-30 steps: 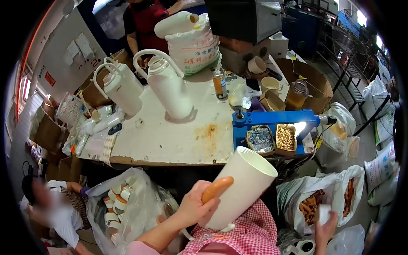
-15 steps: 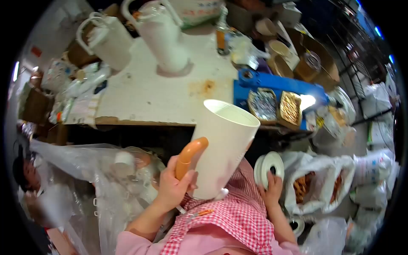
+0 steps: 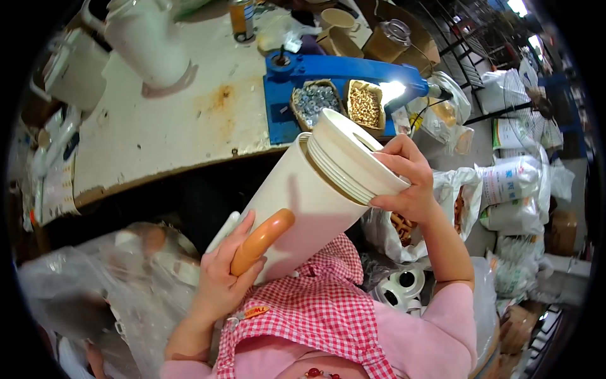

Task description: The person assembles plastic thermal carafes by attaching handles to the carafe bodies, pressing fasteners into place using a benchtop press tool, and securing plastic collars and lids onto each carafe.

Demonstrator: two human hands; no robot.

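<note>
A white plastic jug (image 3: 297, 202) leans in front of my apron, its mouth toward the upper right. My left hand (image 3: 224, 275) is closed around its orange handle (image 3: 262, 242). At the mouth, my right hand (image 3: 407, 180) grips the rim of a white screw lid (image 3: 350, 158) between thumb and fingers. Ridged threads show between lid and jug, so the lid sits at the opening and is not fully down. Whether the threads have caught, I cannot tell. A white piece (image 3: 222, 232) sticks out on the jug's far left side.
A blue press-like tool (image 3: 353, 66) lies on the white table (image 3: 151, 136), beside a tray of silvery parts (image 3: 315, 101) and one of brass-coloured parts (image 3: 364, 105). White jugs (image 3: 148, 44) stand at the back left. White bags (image 3: 410, 249) with orange pieces lie right; clear plastic sheeting (image 3: 139, 297) covers the left.
My right hand has brought the white lid up from beside the bags to the jug's mouth. The jug has tilted further right, and the view has swung to the right.
</note>
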